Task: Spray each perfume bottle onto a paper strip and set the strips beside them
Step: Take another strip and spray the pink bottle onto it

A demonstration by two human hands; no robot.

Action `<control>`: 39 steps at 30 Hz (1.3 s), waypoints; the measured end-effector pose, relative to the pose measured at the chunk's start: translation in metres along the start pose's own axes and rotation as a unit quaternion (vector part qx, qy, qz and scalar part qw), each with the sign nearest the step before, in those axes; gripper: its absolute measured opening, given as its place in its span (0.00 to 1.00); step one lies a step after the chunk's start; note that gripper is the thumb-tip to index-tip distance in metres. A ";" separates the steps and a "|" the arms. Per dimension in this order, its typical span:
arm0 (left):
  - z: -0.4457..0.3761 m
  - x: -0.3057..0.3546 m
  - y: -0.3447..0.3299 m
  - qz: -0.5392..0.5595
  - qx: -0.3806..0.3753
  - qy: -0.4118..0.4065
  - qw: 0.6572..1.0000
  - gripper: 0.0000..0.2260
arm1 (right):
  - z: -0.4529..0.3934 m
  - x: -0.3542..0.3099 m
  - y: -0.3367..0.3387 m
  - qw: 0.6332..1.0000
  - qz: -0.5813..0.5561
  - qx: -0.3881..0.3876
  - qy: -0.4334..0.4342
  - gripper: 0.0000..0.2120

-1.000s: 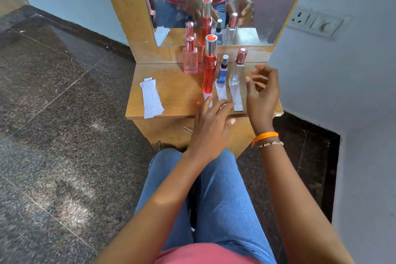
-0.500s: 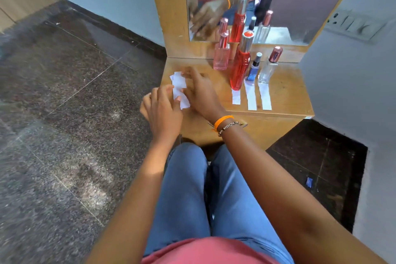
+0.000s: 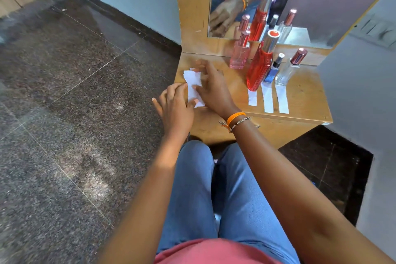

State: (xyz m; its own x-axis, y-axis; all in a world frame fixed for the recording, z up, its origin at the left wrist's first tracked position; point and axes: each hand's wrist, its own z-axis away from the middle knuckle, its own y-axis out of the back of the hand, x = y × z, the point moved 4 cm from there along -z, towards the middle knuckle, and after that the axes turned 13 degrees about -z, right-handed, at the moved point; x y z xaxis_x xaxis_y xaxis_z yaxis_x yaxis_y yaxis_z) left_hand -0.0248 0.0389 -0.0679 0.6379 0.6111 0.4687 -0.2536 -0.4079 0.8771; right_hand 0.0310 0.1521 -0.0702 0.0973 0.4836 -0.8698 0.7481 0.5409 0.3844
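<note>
Right hand (image 3: 211,90) pinches the top strip off the paper strip stack (image 3: 194,87) at the shelf's left edge; left hand (image 3: 174,107), fingers straight, steadies it. Best peel just one, w/o scattering the rest. Pink perfume bottle (image 3: 239,53) has no strip yet; three others do. Wooden dressing shelf (image 3: 304,96) w/ mirror, granite floor.

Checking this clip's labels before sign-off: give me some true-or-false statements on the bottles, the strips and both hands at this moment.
1. Four bottles stand on the wooden table. True.
2. The pink bottle has a strip in front of it. False: none lies there.
3. Both hands are at the paper stack. True.
4. The right hand holds the red bottle. False: it is on the papers.
5. The left hand rests in the lap. False: it touches the stack.
</note>
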 end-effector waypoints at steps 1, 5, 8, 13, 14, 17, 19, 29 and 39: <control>0.000 0.000 0.000 0.001 -0.001 0.002 1.000 0.20 | 0.000 -0.003 0.001 0.998 -0.052 0.023 -0.022 0.25; 0.000 -0.001 -0.001 0.013 0.000 0.005 1.000 0.20 | -0.004 -0.009 0.000 0.977 -0.168 0.106 -0.079 0.21; -0.001 -0.002 -0.002 0.020 0.000 0.005 1.000 0.19 | -0.008 -0.010 0.001 0.968 -0.175 0.155 -0.089 0.22; 0.000 -0.001 -0.001 0.021 -0.003 0.005 1.000 0.19 | -0.007 -0.008 0.001 0.966 -0.157 0.181 -0.100 0.19; 0.000 -0.001 -0.001 0.022 -0.004 0.004 1.000 0.19 | -0.007 -0.008 0.001 0.967 -0.151 0.181 -0.099 0.18; -0.001 -0.001 -0.001 0.026 -0.005 0.005 1.000 0.19 | -0.009 -0.009 0.001 0.969 -0.132 0.179 -0.106 0.16; -0.001 -0.001 -0.001 0.028 -0.006 0.005 1.000 0.19 | -0.009 -0.008 0.001 0.970 -0.116 0.179 -0.119 0.13; -0.001 0.001 0.000 0.017 0.005 -0.001 1.000 0.18 | -0.013 -0.008 0.010 0.969 -0.078 0.163 -0.168 0.08; 0.001 0.003 -0.001 0.003 0.002 -0.011 1.000 0.18 | -0.015 -0.011 0.012 0.973 -0.061 0.121 -0.185 0.02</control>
State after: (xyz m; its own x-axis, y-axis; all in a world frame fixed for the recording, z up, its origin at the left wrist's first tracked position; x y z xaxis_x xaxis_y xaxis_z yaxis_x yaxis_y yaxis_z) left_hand -0.0220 0.0404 -0.0670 0.6530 0.5932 0.4709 -0.2541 -0.4141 0.8740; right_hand 0.0290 0.1633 -0.0520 0.1942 0.1206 -0.9735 0.8974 0.3790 0.2259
